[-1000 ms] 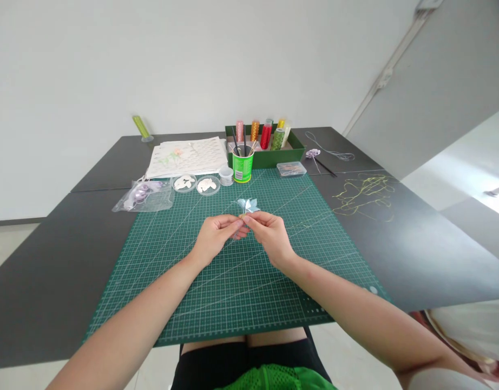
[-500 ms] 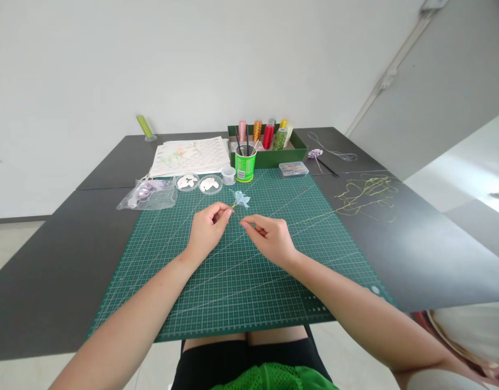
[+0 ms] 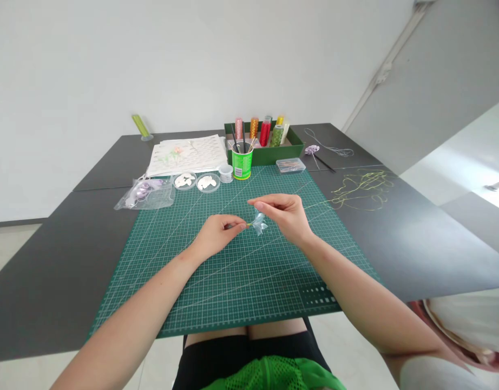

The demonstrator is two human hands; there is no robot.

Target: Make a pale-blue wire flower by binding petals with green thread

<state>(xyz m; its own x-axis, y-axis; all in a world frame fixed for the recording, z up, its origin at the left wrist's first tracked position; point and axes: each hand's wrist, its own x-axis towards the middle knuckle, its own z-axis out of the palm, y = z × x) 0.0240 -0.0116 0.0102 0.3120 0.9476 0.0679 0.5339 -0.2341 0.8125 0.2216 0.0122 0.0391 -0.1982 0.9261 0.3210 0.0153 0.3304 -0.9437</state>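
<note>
Left hand (image 3: 217, 235) pinches stem of pale blue flower (image 3: 259, 222), stem axis pointing right; right hand (image 3: 285, 212), fingertips pinched together, touches it, above cutting mat (image 3: 192, 292) centre

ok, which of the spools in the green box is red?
The red spool, third from the left in the green box. The one to its left is orange, the far-left one pink, and those to its right are green and yellow.

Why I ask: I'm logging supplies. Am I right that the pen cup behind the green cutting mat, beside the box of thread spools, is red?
Not quite: the pen cup is green, not red, as the head view shows. It does stand behind the cutting mat, beside the box of thread spools.
</note>
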